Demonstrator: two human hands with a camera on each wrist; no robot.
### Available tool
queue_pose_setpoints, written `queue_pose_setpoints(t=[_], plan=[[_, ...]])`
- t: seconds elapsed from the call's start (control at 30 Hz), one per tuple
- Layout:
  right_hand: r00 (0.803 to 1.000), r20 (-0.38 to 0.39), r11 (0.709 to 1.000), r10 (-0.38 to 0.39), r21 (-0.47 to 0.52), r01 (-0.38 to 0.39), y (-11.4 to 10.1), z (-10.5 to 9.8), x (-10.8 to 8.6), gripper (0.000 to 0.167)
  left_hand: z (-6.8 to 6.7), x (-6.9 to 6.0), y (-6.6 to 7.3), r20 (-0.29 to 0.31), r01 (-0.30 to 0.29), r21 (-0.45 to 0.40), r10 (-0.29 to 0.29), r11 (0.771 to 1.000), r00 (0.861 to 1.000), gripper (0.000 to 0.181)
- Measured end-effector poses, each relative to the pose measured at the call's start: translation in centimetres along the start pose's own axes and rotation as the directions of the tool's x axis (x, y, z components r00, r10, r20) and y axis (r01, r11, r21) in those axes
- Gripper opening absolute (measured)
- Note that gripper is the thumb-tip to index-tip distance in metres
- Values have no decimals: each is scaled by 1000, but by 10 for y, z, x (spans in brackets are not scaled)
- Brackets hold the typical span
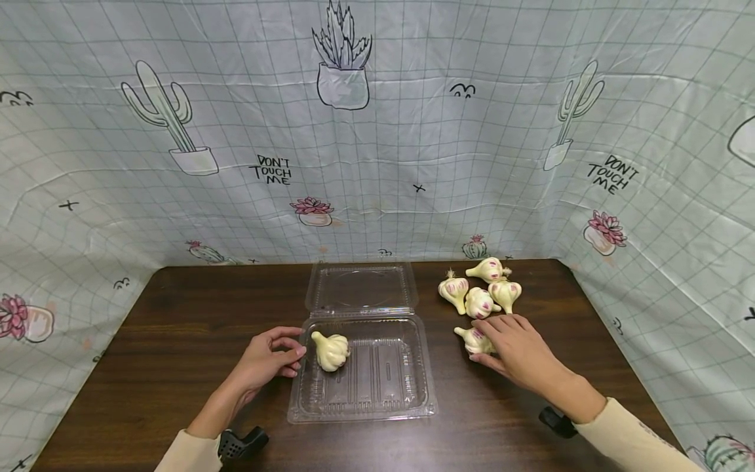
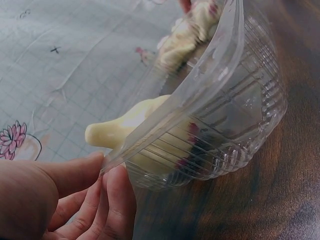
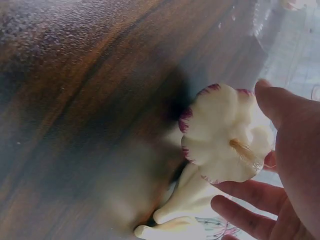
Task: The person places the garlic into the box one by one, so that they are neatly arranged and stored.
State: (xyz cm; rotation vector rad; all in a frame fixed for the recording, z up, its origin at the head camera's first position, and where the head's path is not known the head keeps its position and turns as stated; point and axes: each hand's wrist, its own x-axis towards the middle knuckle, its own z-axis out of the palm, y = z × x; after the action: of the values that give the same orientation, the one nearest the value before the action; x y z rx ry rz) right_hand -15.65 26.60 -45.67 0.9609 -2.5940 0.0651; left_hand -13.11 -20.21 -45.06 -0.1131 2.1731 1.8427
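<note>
A clear plastic clamshell container lies with its lid folded back behind it. One garlic bulb sits inside at the left, its stem pointing up and left. My left hand pinches the container's left rim between thumb and fingers, as the left wrist view also shows. To the right of the container, my right hand holds a purple-streaked garlic bulb. In the right wrist view, thumb and fingers curve round that bulb, whose dry root tuft faces the camera.
Several more garlic bulbs lie close together just beyond my right hand. All of this rests on a dark wooden table. A cloth with a grid and cactus drawings hangs behind the table and at both sides.
</note>
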Motion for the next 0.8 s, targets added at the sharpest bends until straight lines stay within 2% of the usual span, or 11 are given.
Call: queue_pose_setpoints(t=[0.13, 0.33, 0.57, 0.8], plan=[[997, 75, 999, 37, -37, -34, -4, -2, 7, 56, -1, 0, -1, 8, -17, 2, 17, 1000, 1000, 50], [984, 165, 996, 65, -66, -55, -9, -4, 15, 49, 1, 0, -1, 1, 6, 0, -6, 1000, 1000, 48], [981, 184, 996, 67, -72, -55, -12, -7, 17, 46, -1, 1, -3, 11, -16, -2, 16, 1000, 1000, 50], [972, 203, 993, 118, -27, -115, -13, -20, 17, 52, -1, 0, -1, 7, -4, -1, 4, 1000, 1000, 48]])
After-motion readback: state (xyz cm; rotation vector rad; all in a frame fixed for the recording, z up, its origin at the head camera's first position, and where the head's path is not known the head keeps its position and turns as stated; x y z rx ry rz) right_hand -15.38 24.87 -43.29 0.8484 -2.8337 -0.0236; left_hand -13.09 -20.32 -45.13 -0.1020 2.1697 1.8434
